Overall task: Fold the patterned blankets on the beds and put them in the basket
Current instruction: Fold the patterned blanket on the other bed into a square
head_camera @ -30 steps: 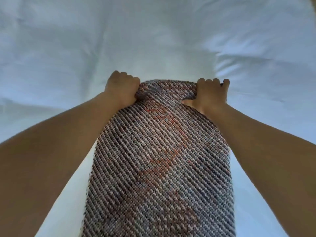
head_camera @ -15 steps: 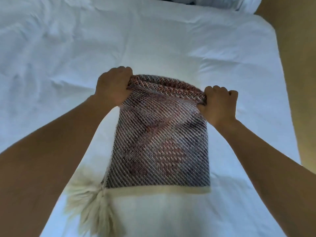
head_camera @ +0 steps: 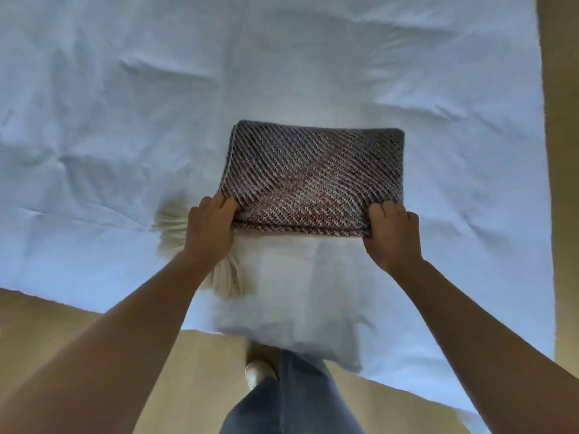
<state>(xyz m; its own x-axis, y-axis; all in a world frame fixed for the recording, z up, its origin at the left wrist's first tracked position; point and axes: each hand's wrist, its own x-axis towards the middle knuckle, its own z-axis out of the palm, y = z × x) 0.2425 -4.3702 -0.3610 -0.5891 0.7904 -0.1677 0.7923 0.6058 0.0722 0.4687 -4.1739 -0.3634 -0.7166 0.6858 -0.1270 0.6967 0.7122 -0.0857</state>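
Observation:
The patterned blanket (head_camera: 313, 180), woven in grey, white and red diagonal stripes, lies folded into a compact rectangle on the white bed (head_camera: 125, 120). My left hand (head_camera: 211, 228) grips its near left corner and my right hand (head_camera: 391, 233) grips its near right corner, both pinching the folded-over edge. A cream fringe (head_camera: 175, 227) sticks out to the left beside and under my left hand. A pale cream end of the blanket (head_camera: 288, 277) lies below the patterned part, toward me. No basket is in view.
The bed's near edge runs across the bottom, with tan floor (head_camera: 194, 364) below it and along the right side (head_camera: 560, 151). My jeans-clad leg (head_camera: 291, 399) and a white shoe (head_camera: 258, 372) stand at the bed's edge.
Both hands have pulled the blanket's far end toward me and laid it over the near part, halving its length. The view has tilted down to the bed's edge and floor.

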